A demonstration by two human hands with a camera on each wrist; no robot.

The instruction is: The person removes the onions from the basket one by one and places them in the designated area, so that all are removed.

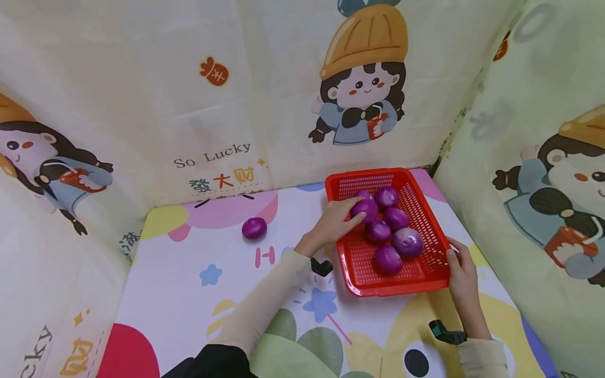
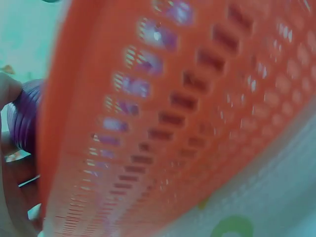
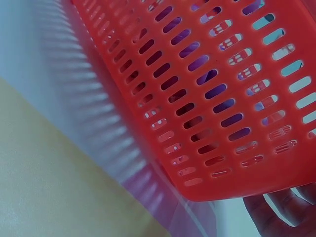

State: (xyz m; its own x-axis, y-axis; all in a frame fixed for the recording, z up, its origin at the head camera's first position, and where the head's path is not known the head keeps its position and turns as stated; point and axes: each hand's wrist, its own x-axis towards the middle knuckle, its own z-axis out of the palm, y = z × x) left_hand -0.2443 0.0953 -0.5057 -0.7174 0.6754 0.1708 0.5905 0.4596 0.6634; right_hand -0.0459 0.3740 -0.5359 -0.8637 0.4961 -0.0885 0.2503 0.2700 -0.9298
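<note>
White table cover [image 1: 179, 310] printed with cartoon shapes, backed by cream fabric. Nearest: my right hand [image 1: 463, 275], gripping the right rim, near the front corner, of one red, rectangular, perforated plastic basket [image 1: 378, 291]; probably light and slightly flexible, best taken by opposite rims when loaded. Contents: round, purple-skinned onions [image 1: 388, 260], seven visible, clustered from the middle toward the back; likely firm, slick, dry-skinned, prone to rolling, bruised if dropped. Farther, on the cover, well left of the basket: one loose, glossy purple onion [image 1: 254, 229]. Slightly beyond: my left hand [image 1: 335, 223], over the basket's left rim, thumb and fingers curled round one round, purple onion [image 1: 365, 211]; hold across its widest part, lightly. Farthest: cream fabric backdrop [image 1: 283, 115], bearing a cartoon girl in an orange hat [image 1: 364, 100].
</note>
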